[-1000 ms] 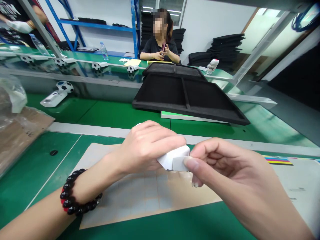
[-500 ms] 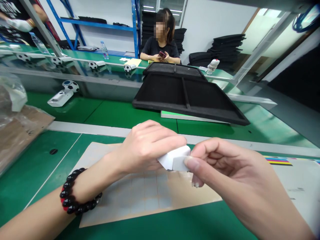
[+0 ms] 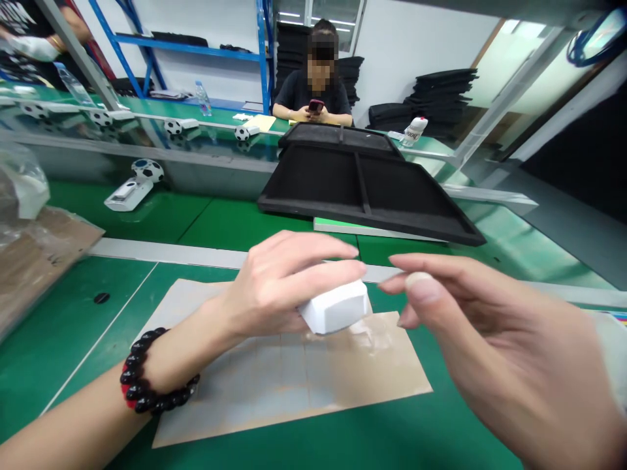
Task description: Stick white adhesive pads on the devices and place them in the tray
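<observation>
My left hand point(image 3: 279, 284) grips a small white plastic part point(image 3: 336, 307) and holds it just above a tan backing sheet point(image 3: 289, 378) marked into a grid of pale square pads. A black and red bead bracelet point(image 3: 144, 372) circles that wrist. My right hand point(image 3: 499, 352) hovers to the right of the part with its fingers spread and nothing in them; its fingertips sit a short gap from the part's end.
A black divided foam tray point(image 3: 367, 186) leans on the green conveyor point(image 3: 220, 225) ahead. A white device with a football-patterned ball point(image 3: 132, 186) rides the belt at left. A cardboard box with a plastic bag point(image 3: 29, 235) sits far left. A seated person point(image 3: 316, 91) faces me beyond the far bench.
My right hand has let go of the white part's end and drawn back to the right, fingers spreading. The football device on the belt has moved right.
</observation>
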Available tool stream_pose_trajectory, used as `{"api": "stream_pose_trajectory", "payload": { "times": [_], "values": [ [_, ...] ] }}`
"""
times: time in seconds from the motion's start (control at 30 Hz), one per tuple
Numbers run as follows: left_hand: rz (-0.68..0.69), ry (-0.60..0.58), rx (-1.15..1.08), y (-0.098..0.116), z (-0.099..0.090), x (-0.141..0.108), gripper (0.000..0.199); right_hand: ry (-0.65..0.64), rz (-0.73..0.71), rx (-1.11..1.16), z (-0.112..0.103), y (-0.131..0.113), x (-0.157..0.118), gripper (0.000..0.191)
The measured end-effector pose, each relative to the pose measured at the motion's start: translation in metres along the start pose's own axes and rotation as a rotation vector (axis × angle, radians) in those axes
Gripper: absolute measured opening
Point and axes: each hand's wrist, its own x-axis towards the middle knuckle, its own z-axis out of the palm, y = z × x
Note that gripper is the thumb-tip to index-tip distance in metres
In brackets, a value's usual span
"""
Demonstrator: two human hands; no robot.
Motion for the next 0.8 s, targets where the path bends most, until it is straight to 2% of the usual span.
{"api": "stream_pose_trajectory", "payload": {
  "times": [0.13, 0.23, 0.33, 0.47, 0.53, 0.57, 0.67, 0.7, 0.77, 0.8],
  "values": [
    [-0.022, 0.073, 0.022, 0.005, -0.001, 0.003, 0.031, -0.312, -0.089, 0.318, 0.016, -0.003, 0.003, 0.024],
    [0.025, 0.069, 0.003, 0.008, -0.001, 0.004, 0.033, -0.432, -0.092, 0.401, 0.019, -0.001, 0.004, 0.029],
    [0.0, -0.002, -0.018, 0.011, -0.001, 0.004, 0.038, -0.437, -0.124, 0.301, 0.018, 0.003, 0.002, 0.019],
    [-0.124, -0.324, -0.017, 0.002, -0.006, 0.004, 0.057, -0.321, -0.116, 0.038, 0.019, 0.01, 0.014, 0.012],
    [-0.233, -0.43, -0.027, -0.018, -0.011, 0.001, 0.06, -0.208, -0.003, -0.003, 0.02, 0.016, 0.03, 0.014],
    [-0.316, -0.437, -0.029, -0.032, -0.015, -0.003, 0.057, -0.124, 0.074, 0.012, 0.021, 0.021, 0.039, 0.017],
    [-0.681, -0.35, 0.109, -0.088, -0.032, -0.03, 0.046, 0.11, 0.192, 0.205, 0.024, 0.044, 0.064, 0.034],
    [-0.78, -0.319, 0.205, -0.108, -0.039, -0.044, 0.045, 0.134, 0.182, 0.276, 0.025, 0.052, 0.068, 0.048],
    [-0.885, -0.247, 0.312, -0.145, -0.057, -0.078, 0.05, 0.113, 0.16, 0.345, 0.027, 0.066, 0.071, 0.077],
    [-0.922, -0.203, 0.353, -0.161, -0.068, -0.096, 0.053, 0.088, 0.157, 0.337, 0.026, 0.071, 0.069, 0.083]
  ]
}}
